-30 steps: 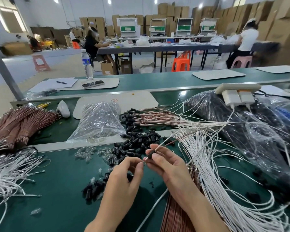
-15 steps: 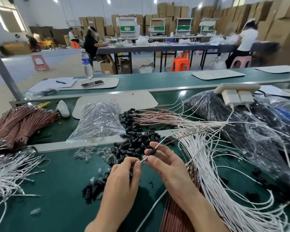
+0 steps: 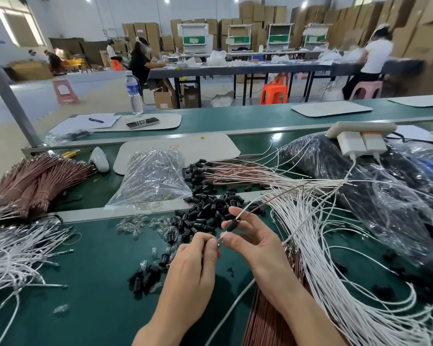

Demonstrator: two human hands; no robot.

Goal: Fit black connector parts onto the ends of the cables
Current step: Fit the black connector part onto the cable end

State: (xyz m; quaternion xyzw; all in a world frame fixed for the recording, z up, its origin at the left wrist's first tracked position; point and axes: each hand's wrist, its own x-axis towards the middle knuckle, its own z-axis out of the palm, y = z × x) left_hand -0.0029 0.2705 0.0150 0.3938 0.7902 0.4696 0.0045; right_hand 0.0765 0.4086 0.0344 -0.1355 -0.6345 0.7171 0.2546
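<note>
Just in front of the pile of loose black connector parts (image 3: pixel 205 213) on the green worktop (image 3: pixel 90 295), the right hand (image 3: pixel 255 243) pinches a black connector part (image 3: pixel 231 225) threaded on a thin cable (image 3: pixel 273 199). The left hand (image 3: pixel 194 265) closes its fingers (image 3: pixel 211 242) on that cable's metal tip (image 3: pixel 221 241). Behind the pile lies a white mat (image 3: pixel 210 146) with red marks (too faint to read). The water bottle (image 3: pixel 133 92) beyond carries an illegible blue label.
</note>
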